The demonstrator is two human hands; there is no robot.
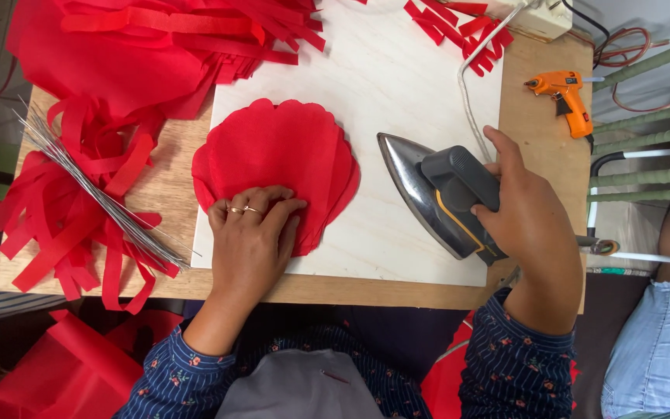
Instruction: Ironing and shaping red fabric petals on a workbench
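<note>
A bundle of thin grey wires lies among red paper strips. The left hand presses flat, fingers together, on a scalloped red fabric petal on the pale wooden board. The right hand clamps the grey iron's handle, just beside the petal.

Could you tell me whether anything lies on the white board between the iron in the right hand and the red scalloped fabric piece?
Nothing visible does: only bare white board separates the grey-handled metal iron from the red scalloped fabric piece, pinned by the left hand.
</note>
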